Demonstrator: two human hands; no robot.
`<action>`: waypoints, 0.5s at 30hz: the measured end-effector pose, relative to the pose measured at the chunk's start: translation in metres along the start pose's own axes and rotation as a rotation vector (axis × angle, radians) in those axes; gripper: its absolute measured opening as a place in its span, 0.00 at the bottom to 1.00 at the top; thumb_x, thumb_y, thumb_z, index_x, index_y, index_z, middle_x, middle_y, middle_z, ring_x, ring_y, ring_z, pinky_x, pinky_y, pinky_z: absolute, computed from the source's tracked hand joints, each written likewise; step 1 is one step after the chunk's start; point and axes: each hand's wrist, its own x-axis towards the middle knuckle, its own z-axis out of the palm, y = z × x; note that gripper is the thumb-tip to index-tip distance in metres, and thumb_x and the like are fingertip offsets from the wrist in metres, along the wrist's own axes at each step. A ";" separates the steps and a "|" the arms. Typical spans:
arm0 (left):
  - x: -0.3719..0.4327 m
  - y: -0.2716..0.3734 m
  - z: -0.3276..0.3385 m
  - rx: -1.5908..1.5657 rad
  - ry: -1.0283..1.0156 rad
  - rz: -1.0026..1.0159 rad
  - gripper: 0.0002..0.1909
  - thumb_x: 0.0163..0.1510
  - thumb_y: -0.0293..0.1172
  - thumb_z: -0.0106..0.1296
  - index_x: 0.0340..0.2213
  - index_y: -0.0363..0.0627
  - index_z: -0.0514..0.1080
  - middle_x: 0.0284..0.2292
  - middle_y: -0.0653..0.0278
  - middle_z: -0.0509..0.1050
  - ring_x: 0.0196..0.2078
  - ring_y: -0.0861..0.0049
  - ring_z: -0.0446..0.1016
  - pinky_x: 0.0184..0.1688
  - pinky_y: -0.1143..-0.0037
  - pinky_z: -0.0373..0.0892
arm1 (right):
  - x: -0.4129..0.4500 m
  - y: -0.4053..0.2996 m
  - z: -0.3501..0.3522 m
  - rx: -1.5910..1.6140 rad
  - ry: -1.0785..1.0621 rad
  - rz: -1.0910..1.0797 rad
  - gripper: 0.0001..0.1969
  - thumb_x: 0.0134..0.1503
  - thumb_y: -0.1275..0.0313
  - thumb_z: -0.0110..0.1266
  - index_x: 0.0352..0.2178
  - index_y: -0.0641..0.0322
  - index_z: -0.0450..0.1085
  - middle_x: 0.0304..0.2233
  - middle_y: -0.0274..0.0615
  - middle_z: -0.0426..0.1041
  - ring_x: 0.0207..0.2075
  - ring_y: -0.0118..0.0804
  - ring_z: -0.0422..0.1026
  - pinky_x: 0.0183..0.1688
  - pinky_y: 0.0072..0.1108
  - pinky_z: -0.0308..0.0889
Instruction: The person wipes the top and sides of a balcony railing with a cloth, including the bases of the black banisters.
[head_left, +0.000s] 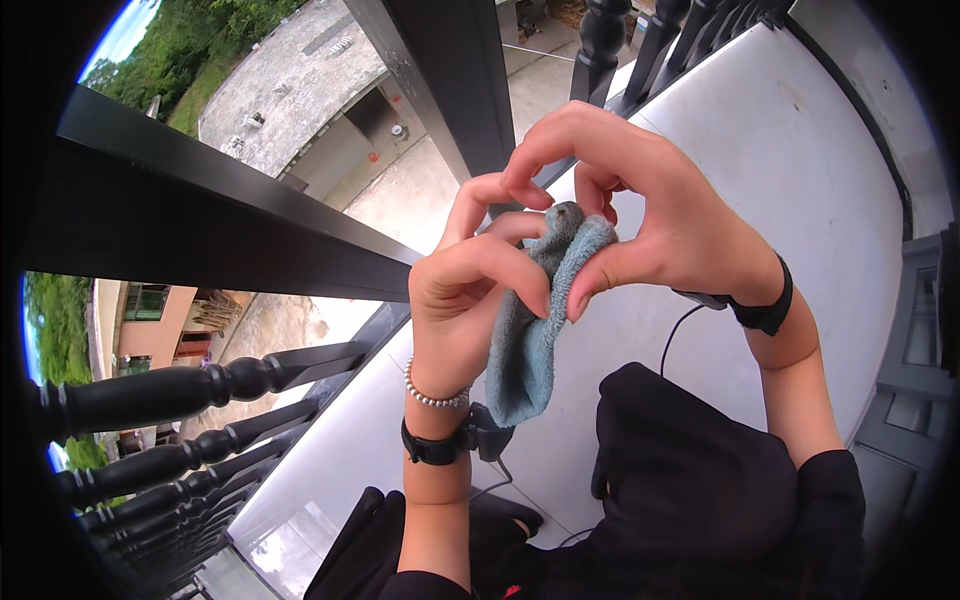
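Observation:
A blue-grey terry cloth (525, 367), folded and darkly soiled on one side, is held up between both hands in front of the black railing. My left hand (469, 292) grips its left side, thumb on the fold, with a beaded bracelet and a black strap at the wrist. My right hand (637, 195) pinches the upper right edge of the cloth, the thumb along it and the other fingers curled above. The lower end of the cloth hangs free beneath the hands. Part of it is hidden behind the fingers.
Black turned balusters (172, 397) line the balcony edge at left and top. A thick black post (457, 67) and a wide rail (225, 217) stand close beyond the hands. Pale floor tiles (787, 172) lie below. A thin cable (670, 337) hangs from the right wrist device.

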 end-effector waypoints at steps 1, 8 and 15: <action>0.001 -0.003 -0.002 -0.032 0.014 -0.028 0.09 0.46 0.15 0.56 0.28 0.41 0.69 0.46 0.55 0.62 0.44 0.70 0.72 0.45 0.75 0.69 | 0.000 0.000 -0.004 -0.004 -0.016 0.067 0.33 0.35 0.65 0.73 0.45 0.59 0.68 0.37 0.33 0.68 0.23 0.21 0.61 0.25 0.12 0.58; -0.007 -0.006 -0.011 0.007 0.161 -0.322 0.36 0.45 0.42 0.66 0.45 0.43 0.53 0.49 0.52 0.61 0.52 0.60 0.68 0.52 0.69 0.68 | -0.008 0.029 0.017 -0.206 0.153 -0.060 0.15 0.45 0.71 0.63 0.36 0.63 0.71 0.26 0.44 0.75 0.25 0.36 0.74 0.28 0.20 0.67; -0.059 -0.037 -0.005 0.688 0.044 -0.181 0.63 0.24 0.57 0.72 0.56 0.42 0.49 0.54 0.56 0.58 0.58 0.61 0.59 0.60 0.60 0.55 | -0.017 0.011 -0.004 -0.106 0.283 0.135 0.07 0.48 0.74 0.62 0.30 0.64 0.73 0.23 0.33 0.72 0.25 0.23 0.69 0.32 0.13 0.65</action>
